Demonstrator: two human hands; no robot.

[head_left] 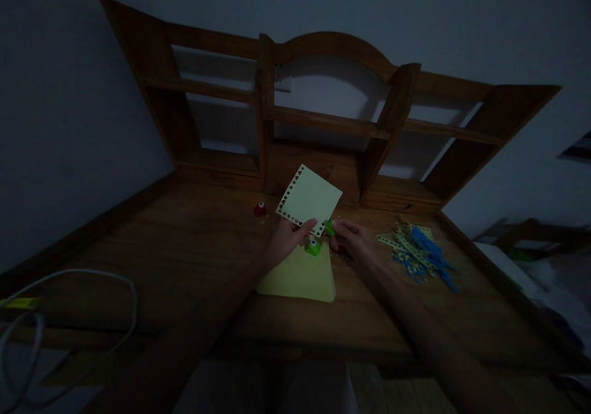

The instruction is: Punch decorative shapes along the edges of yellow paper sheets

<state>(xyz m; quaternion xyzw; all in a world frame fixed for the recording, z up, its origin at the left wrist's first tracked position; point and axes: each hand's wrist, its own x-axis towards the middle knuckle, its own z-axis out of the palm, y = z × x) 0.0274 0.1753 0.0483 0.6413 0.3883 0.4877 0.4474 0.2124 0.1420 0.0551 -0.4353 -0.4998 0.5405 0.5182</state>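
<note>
Pinched in my left hand (290, 234) is a pale yellow sheet of paper (312, 196), tilted above the desk. Small punched shapes run along its left and lower edges. My right hand (351, 235) is closed on a bright green craft punch (329, 228), which sits at the sheet's lower right corner. A second green punch (313, 247) rests on a stack of yellow paper (298, 278) below my hands. Partly hidden under my right hand is a red punch (339, 249). Another red punch (260, 209) stands on the desk to the left of the sheet.
A pile of punched yellow strips and blue paper scraps (422, 254) lies right on the wooden desk (184, 241). A wooden shelf unit (330, 127) stands along the back. At the lower left a white cable (132, 291) loops over the desk edge.
</note>
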